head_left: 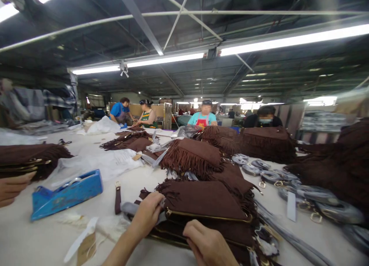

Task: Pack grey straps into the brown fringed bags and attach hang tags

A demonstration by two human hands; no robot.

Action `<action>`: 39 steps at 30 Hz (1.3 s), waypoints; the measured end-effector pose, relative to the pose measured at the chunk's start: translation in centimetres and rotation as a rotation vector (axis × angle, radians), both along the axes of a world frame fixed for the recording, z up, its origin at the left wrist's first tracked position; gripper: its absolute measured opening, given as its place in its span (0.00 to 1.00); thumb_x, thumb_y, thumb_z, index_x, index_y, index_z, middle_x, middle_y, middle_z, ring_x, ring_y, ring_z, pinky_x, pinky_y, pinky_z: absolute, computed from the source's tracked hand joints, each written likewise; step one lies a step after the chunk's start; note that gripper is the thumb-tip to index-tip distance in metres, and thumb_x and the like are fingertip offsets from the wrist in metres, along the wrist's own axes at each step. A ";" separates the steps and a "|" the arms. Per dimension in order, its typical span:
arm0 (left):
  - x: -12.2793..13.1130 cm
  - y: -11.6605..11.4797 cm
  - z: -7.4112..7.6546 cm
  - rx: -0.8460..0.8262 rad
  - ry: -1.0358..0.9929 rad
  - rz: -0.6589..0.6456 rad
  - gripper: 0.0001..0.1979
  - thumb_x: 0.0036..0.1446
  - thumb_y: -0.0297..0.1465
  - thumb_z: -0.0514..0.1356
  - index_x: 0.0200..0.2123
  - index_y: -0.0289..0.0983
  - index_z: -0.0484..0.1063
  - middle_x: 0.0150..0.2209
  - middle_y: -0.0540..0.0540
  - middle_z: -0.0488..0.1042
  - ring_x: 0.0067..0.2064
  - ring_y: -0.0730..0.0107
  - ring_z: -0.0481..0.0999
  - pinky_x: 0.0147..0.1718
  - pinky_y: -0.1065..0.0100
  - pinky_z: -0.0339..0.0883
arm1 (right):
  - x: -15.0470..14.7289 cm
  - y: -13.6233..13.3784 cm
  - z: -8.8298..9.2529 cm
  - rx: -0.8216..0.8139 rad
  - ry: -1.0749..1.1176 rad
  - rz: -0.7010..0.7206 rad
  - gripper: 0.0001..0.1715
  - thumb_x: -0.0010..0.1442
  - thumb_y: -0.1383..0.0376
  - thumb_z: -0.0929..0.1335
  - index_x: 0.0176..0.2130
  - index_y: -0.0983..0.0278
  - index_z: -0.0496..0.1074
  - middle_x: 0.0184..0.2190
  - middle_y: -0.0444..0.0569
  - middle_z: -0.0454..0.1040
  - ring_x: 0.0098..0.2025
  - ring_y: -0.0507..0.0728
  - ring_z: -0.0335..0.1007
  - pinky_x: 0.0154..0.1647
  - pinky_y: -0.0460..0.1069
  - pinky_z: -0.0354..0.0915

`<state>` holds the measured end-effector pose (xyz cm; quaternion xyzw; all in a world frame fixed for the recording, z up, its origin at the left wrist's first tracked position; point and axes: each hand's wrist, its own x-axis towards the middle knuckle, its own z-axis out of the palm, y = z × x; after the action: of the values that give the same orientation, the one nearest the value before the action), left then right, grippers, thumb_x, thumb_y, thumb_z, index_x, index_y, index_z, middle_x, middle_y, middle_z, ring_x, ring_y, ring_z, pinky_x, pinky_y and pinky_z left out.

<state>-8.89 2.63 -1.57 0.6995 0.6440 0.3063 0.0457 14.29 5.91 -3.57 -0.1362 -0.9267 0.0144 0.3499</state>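
Note:
A brown fringed bag (201, 197) with a gold zip along its near edge lies on top of more brown bags in front of me. At its left end, my left hand (148, 212) is closed, fingertips pinching greyish plastic wrapping (161, 216) beside the fringe. My right hand (206, 239) is curled at the bag's near zipped edge, its fingertips partly hidden. Below, another brown bag (230, 235) shows its gold zip. A short brown strap with a buckle (118, 198) lies just beyond my left hand.
A blue tape dispenser (67, 193) stands at left, near another person's hand (13, 189). White tags (82, 239) lie in front of it. Plastic-wrapped straps (311, 197) spread at right. Stacked fringed bags (266, 143) stand farther back. Several co-workers (203, 118) are across the table.

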 end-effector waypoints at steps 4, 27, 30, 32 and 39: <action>0.8 -0.4 0.8 0.074 -0.281 -0.158 0.09 0.59 0.29 0.50 0.30 0.38 0.67 0.33 0.47 0.72 0.37 0.64 0.70 0.38 0.67 0.64 | -3.7 -0.6 1.3 0.307 0.105 -0.032 0.23 0.71 0.69 0.50 0.47 0.64 0.70 0.34 0.50 0.76 0.29 0.53 0.74 0.28 0.44 0.66; 3.0 -1.5 -0.4 -0.085 -0.386 -0.241 0.07 0.48 0.27 0.55 0.32 0.36 0.71 0.31 0.49 0.73 0.35 0.66 0.70 0.35 0.70 0.59 | -1.2 -0.9 1.1 0.295 0.188 -0.039 0.19 0.69 0.67 0.56 0.36 0.63 0.72 0.33 0.51 0.71 0.30 0.55 0.65 0.29 0.48 0.61; 3.2 -1.5 -0.4 -0.047 -0.382 -0.203 0.06 0.49 0.27 0.56 0.33 0.37 0.67 0.28 0.52 0.68 0.32 0.69 0.66 0.32 0.71 0.56 | -0.5 -0.5 0.2 -0.121 0.365 -0.091 0.14 0.68 0.62 0.59 0.36 0.62 0.71 0.31 0.49 0.72 0.33 0.56 0.69 0.33 0.47 0.64; 3.1 -1.5 -0.4 -0.015 -0.371 -0.190 0.07 0.48 0.25 0.56 0.33 0.38 0.64 0.27 0.54 0.65 0.31 0.70 0.65 0.31 0.72 0.56 | 0.3 0.3 -0.4 -0.296 0.456 -0.187 0.11 0.67 0.60 0.62 0.37 0.61 0.72 0.33 0.48 0.75 0.36 0.57 0.72 0.38 0.48 0.65; 2.4 -1.7 -0.5 0.058 -0.257 -0.209 0.08 0.50 0.22 0.53 0.33 0.40 0.63 0.31 0.52 0.68 0.33 0.69 0.68 0.34 0.72 0.60 | 9.1 6.2 -1.9 -0.520 0.388 -0.819 0.27 0.56 0.47 0.60 0.40 0.63 0.75 0.40 0.57 0.79 0.45 0.68 0.73 0.49 0.57 0.63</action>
<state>-6.53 0.92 -2.02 0.7190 0.5474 0.4050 0.1391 23.42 12.13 -5.44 -0.5647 -0.6814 0.1312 0.4467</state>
